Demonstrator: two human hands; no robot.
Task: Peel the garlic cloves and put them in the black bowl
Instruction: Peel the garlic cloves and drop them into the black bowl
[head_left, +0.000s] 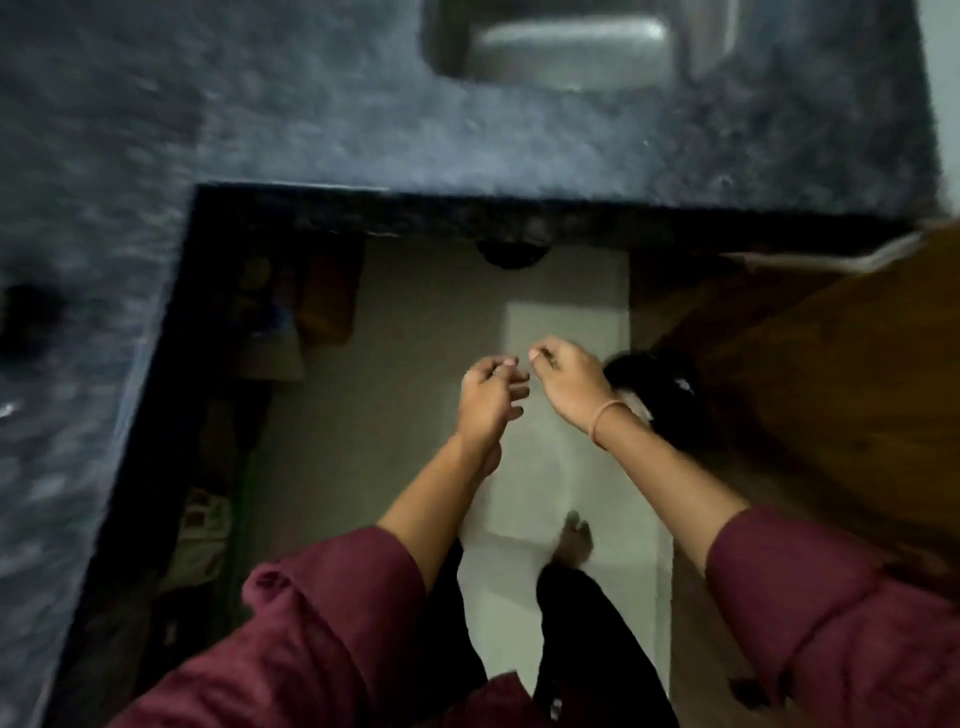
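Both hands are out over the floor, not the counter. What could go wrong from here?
1. The left hand and right hand hang above the pale tiled floor, so anything small they may pinch, too blurred to identify, could drop there, near the bare foot.
2. The speckled dark stone counter lies beyond them, so no surface would catch a slip.

Left hand (488, 400) and right hand (566, 384) close together — fingers curled — above floor (426, 322).
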